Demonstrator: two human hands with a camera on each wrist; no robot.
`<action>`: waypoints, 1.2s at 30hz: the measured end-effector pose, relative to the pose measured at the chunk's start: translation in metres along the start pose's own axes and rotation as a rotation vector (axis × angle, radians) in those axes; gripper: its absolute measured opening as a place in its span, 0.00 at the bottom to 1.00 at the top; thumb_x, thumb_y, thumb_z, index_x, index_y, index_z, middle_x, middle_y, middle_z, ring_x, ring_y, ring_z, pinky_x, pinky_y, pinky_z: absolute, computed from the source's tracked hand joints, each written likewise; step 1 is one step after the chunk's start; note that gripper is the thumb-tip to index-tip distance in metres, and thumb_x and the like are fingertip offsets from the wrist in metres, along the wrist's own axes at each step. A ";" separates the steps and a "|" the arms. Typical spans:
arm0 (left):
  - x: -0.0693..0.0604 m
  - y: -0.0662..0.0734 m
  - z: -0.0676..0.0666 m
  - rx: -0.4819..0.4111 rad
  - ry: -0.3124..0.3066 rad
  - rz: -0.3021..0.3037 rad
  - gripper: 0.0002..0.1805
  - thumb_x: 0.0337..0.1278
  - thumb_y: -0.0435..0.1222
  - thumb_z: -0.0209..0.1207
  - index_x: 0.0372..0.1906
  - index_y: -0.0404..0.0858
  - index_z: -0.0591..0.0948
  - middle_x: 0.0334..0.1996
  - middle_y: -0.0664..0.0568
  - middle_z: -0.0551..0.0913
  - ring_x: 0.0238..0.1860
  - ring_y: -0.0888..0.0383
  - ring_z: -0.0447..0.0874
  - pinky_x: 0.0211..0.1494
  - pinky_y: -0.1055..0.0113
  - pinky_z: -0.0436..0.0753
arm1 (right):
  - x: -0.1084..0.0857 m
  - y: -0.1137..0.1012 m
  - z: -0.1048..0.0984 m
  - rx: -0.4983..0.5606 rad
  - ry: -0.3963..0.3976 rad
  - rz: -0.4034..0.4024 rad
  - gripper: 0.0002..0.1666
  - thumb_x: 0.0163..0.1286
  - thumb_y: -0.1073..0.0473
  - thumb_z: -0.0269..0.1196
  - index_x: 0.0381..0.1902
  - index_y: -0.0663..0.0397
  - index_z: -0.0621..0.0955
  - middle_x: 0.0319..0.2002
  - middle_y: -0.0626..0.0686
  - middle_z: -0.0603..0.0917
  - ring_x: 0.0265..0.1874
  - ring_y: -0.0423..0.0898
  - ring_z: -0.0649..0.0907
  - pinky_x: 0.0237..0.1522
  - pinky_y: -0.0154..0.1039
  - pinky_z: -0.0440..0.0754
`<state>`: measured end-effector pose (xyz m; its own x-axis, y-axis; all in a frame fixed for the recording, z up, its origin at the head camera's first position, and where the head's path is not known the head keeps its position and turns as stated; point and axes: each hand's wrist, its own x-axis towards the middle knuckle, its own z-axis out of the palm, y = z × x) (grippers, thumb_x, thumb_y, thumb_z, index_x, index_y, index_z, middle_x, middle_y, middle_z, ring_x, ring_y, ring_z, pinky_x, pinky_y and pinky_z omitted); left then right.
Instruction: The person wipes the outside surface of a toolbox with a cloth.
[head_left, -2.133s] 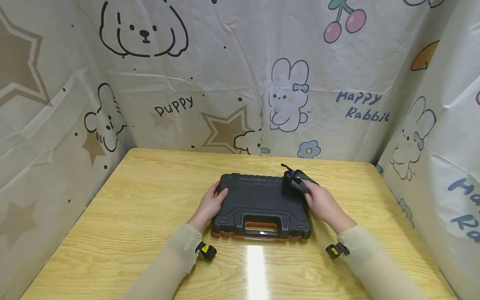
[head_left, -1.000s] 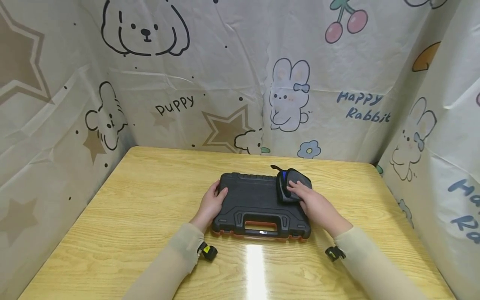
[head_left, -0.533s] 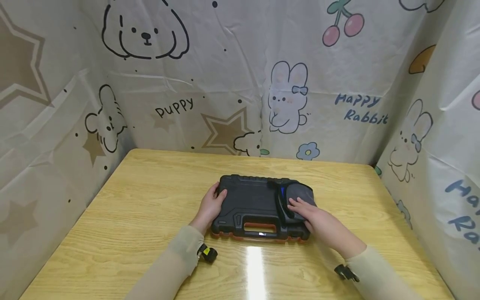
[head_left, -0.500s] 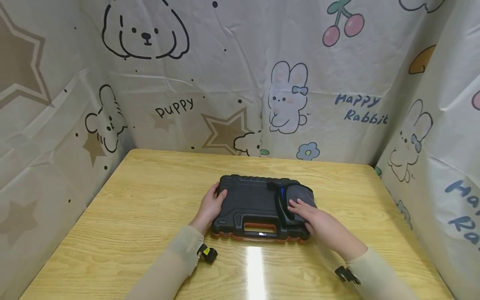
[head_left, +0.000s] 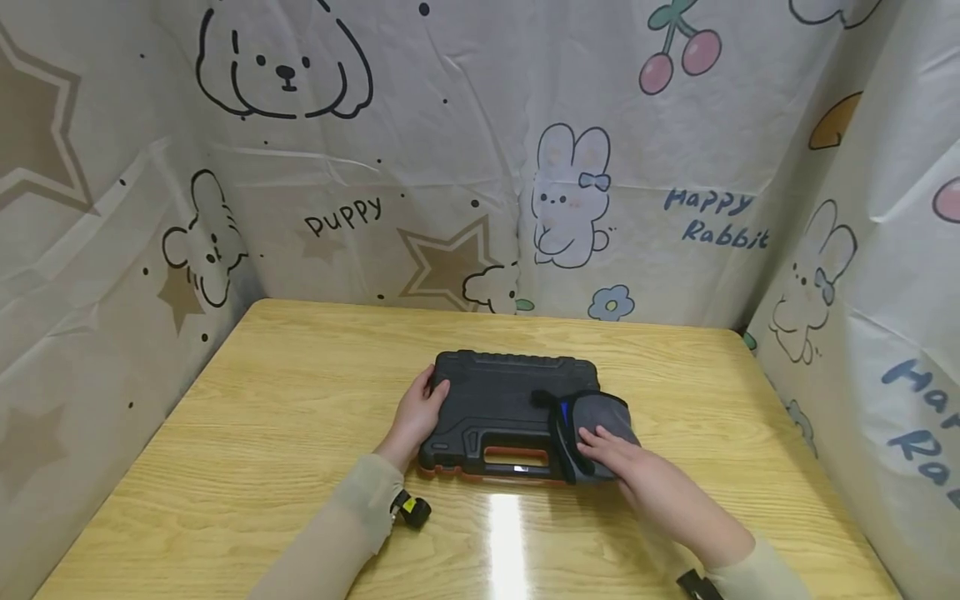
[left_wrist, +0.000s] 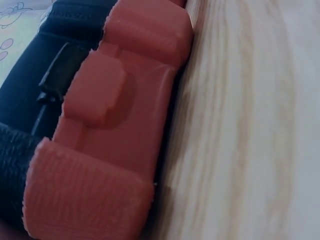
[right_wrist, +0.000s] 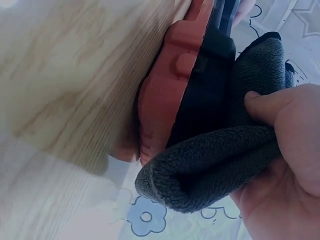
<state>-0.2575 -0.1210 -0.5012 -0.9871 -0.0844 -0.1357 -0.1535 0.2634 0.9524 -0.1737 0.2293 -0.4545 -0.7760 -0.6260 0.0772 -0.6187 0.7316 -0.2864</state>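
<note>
A black tool case (head_left: 495,387) with a reddish-orange lower half lies flat on the table, its handle toward me. My left hand (head_left: 417,414) grips the case's left edge, thumb on the lid. A folded dark grey cloth (head_left: 606,410) with a black border and a small blue tag lies against the lid's front right corner. My right hand (head_left: 633,468) holds this cloth. In the right wrist view the thumb pinches the cloth (right_wrist: 210,165), whose fold hangs over the case's side. The left wrist view shows the orange side of the case (left_wrist: 95,190) close up; the left fingers are hidden there.
The wooden table (head_left: 300,358) extends around the case on all sides. Printed cloth curtains (head_left: 420,150) with cartoon animals stand behind it and along both sides.
My right hand has drawn the cloth from the case's back right corner down its right side to the front corner. The cloth now lies flatter. My left hand keeps its hold.
</note>
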 end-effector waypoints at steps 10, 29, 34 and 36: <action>0.001 -0.001 -0.002 0.022 -0.009 0.004 0.35 0.82 0.41 0.49 0.82 0.32 0.54 0.80 0.32 0.54 0.80 0.37 0.54 0.80 0.45 0.60 | -0.006 -0.009 0.005 -0.023 0.065 -0.061 0.33 0.67 0.78 0.59 0.69 0.54 0.78 0.73 0.55 0.74 0.70 0.59 0.75 0.64 0.57 0.77; 0.001 0.003 -0.004 0.076 -0.027 -0.032 0.36 0.81 0.43 0.50 0.83 0.36 0.53 0.81 0.35 0.54 0.81 0.40 0.53 0.81 0.46 0.58 | 0.041 0.022 -0.002 0.085 0.062 0.016 0.37 0.67 0.81 0.60 0.73 0.57 0.74 0.75 0.58 0.72 0.73 0.60 0.72 0.62 0.56 0.79; 0.001 0.003 -0.005 0.076 -0.040 -0.030 0.36 0.81 0.44 0.50 0.83 0.37 0.52 0.81 0.35 0.54 0.81 0.40 0.54 0.80 0.46 0.61 | 0.061 0.030 -0.004 0.075 0.058 0.050 0.35 0.69 0.80 0.57 0.73 0.59 0.74 0.74 0.60 0.71 0.73 0.61 0.72 0.66 0.59 0.75; 0.002 0.003 -0.004 0.083 -0.042 -0.029 0.36 0.81 0.44 0.50 0.83 0.37 0.52 0.81 0.35 0.55 0.81 0.40 0.55 0.79 0.46 0.62 | 0.069 0.032 -0.006 0.068 0.048 0.065 0.35 0.69 0.80 0.56 0.73 0.60 0.73 0.74 0.61 0.71 0.73 0.62 0.71 0.67 0.61 0.73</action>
<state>-0.2593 -0.1246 -0.4973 -0.9830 -0.0536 -0.1757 -0.1834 0.3402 0.9223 -0.2478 0.2114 -0.4525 -0.8201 -0.5631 0.1019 -0.5586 0.7490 -0.3563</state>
